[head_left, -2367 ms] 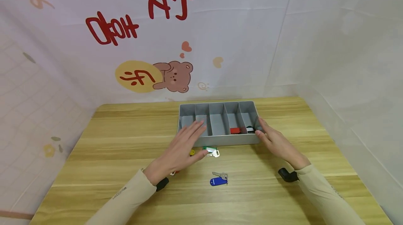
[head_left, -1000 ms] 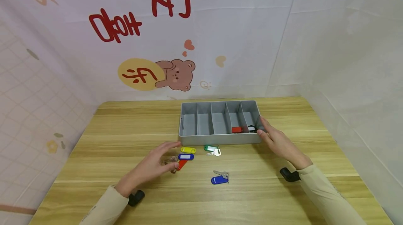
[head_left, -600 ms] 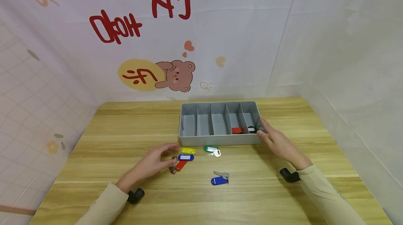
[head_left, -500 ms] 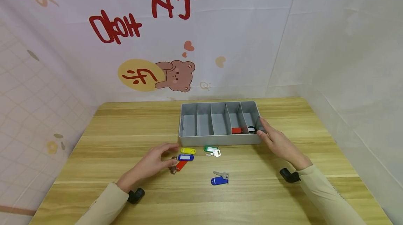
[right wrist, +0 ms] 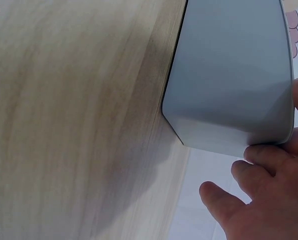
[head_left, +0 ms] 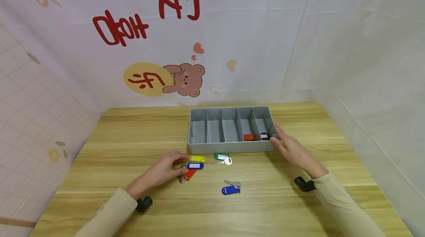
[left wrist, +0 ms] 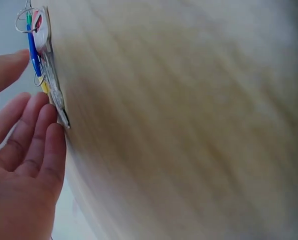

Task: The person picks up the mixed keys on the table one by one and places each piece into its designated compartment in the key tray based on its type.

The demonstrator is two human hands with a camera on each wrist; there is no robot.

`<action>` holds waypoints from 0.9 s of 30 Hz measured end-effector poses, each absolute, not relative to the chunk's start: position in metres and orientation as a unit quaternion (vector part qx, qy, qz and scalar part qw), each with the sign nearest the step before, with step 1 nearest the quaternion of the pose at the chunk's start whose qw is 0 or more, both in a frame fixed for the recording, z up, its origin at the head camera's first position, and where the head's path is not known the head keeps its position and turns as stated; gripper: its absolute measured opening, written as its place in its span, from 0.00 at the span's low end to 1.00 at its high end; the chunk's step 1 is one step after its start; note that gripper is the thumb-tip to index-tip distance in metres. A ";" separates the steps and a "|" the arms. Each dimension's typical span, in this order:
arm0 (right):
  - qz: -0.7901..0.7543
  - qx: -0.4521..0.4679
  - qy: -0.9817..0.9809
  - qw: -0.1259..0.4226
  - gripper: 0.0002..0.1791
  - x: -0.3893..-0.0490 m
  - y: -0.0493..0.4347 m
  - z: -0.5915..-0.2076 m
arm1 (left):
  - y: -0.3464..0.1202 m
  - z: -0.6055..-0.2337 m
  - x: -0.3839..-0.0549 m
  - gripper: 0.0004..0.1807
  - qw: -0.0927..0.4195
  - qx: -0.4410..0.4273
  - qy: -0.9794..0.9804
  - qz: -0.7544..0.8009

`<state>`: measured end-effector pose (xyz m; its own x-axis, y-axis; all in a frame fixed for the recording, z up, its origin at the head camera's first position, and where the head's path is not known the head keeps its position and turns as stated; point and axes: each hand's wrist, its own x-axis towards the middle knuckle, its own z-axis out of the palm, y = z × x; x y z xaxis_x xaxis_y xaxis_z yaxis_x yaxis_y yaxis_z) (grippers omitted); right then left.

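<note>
In the head view my left hand is at a small cluster of tagged keys: a yellow key tag, a blue key tag and a red key tag. Thumb and fingers stand apart on either side of the metal keys, fingertips right at them in the left wrist view. My right hand holds the grey compartment tray at its front right corner, thumb over the rim and fingers along the end wall. Inside, a red tag and a black tag lie in the two rightmost compartments.
A green key tag with a silver key lies just in front of the tray. Nearer me is another blue key tag with its key. A printed white curtain hangs behind the wooden table.
My left hand has moved left and towards me, away from the tray's front, to the key cluster, and its thumb has edged closer to the keys. The right hand stays at the tray.
</note>
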<state>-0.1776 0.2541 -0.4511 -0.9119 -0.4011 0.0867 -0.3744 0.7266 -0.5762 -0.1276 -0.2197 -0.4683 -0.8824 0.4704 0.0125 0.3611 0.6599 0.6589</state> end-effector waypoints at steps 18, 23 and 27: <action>-0.303 -0.208 0.930 0.023 0.38 -0.178 0.255 -0.453 | -0.215 -0.469 -0.133 0.03 0.080 0.229 0.922 0.302; -0.302 -0.206 0.930 0.021 0.38 -0.178 0.255 -0.453 | -0.218 -0.471 -0.134 0.03 0.071 0.239 0.914 0.318; -0.303 -0.205 0.930 0.019 0.38 -0.178 0.255 -0.454 | -0.220 -0.471 -0.132 0.03 0.078 0.241 0.898 0.359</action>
